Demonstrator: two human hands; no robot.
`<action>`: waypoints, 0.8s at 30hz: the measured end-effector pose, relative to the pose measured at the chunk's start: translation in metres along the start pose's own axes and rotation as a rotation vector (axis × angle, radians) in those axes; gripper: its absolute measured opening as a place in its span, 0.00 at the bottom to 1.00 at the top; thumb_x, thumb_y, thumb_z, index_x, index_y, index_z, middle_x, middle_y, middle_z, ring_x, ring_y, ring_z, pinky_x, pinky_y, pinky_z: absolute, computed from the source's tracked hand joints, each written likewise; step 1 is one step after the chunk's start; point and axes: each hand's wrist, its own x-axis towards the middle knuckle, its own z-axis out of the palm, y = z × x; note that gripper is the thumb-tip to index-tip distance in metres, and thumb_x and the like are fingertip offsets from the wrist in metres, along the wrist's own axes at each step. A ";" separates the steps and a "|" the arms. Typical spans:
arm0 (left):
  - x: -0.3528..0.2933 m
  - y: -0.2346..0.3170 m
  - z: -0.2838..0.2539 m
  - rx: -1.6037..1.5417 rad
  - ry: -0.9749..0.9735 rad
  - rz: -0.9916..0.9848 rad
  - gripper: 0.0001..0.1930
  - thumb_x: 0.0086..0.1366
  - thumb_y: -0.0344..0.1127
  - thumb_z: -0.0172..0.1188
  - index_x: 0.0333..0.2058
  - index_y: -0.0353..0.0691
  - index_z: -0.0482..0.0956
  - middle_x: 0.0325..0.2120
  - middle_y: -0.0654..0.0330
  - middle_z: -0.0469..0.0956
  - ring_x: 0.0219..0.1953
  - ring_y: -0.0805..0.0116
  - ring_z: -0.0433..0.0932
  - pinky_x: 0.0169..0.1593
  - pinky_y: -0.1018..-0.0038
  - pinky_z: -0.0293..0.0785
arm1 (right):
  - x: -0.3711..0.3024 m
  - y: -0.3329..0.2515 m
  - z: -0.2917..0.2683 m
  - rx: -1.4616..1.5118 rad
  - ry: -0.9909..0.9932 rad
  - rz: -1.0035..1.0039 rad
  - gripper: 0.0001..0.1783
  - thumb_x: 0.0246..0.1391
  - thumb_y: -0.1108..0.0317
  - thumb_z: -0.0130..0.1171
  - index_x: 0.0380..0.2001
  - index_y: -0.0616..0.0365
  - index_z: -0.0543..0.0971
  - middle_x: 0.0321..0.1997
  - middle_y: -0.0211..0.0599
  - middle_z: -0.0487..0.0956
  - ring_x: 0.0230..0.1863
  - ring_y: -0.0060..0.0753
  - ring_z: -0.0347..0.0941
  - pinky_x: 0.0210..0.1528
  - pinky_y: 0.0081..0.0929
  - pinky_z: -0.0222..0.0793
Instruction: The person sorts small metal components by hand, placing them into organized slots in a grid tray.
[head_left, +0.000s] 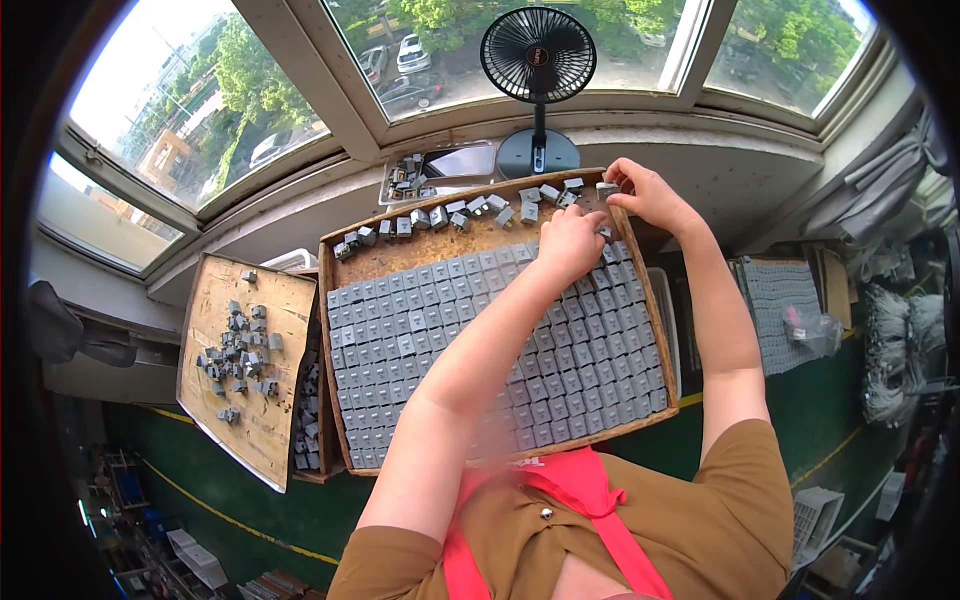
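Note:
A shallow wooden tray (pixel 400 262) in front of me holds rows of small grey box-shaped parts (pixel 405 345). At its far right corner my right hand (pixel 655 197) pinches one grey part (pixel 606 188) between thumb and fingers. Just left of it, my left hand (pixel 572 243) is closed over the far right end of the rows. A grey piece shows by its fingertips, but whether they grip it is partly hidden. Several loose grey parts (pixel 440 217) lie along the tray's far edge, and my left forearm covers some of the rows.
Left of the tray, a tilted board (pixel 215 300) carries a pile of loose grey parts (pixel 240 345). Beyond the tray stand a black fan (pixel 538 57) and a clear plastic box (pixel 465 163) by the window. Another block of grey parts (pixel 775 305) lies at right.

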 end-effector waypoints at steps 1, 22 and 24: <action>0.003 0.004 0.000 -0.003 -0.002 0.005 0.18 0.54 0.44 0.58 0.43 0.47 0.79 0.40 0.53 0.75 0.45 0.56 0.74 0.48 0.62 0.72 | -0.001 0.004 -0.003 0.016 0.042 -0.040 0.14 0.49 0.73 0.62 0.39 0.59 0.72 0.33 0.34 0.75 0.34 0.27 0.71 0.40 0.25 0.69; -0.025 -0.011 -0.016 -0.075 0.066 0.052 0.18 0.52 0.43 0.60 0.40 0.40 0.78 0.39 0.53 0.74 0.46 0.55 0.72 0.50 0.61 0.69 | -0.015 -0.033 0.014 -0.437 -0.288 -0.070 0.09 0.50 0.74 0.55 0.35 0.58 0.81 0.37 0.42 0.78 0.42 0.45 0.74 0.47 0.35 0.70; -0.040 -0.029 -0.035 -0.120 0.184 0.173 0.16 0.52 0.41 0.60 0.39 0.43 0.78 0.37 0.55 0.74 0.46 0.55 0.72 0.52 0.60 0.67 | -0.019 -0.045 0.015 -0.480 -0.174 -0.128 0.08 0.51 0.70 0.56 0.35 0.58 0.80 0.36 0.41 0.77 0.41 0.46 0.74 0.45 0.36 0.70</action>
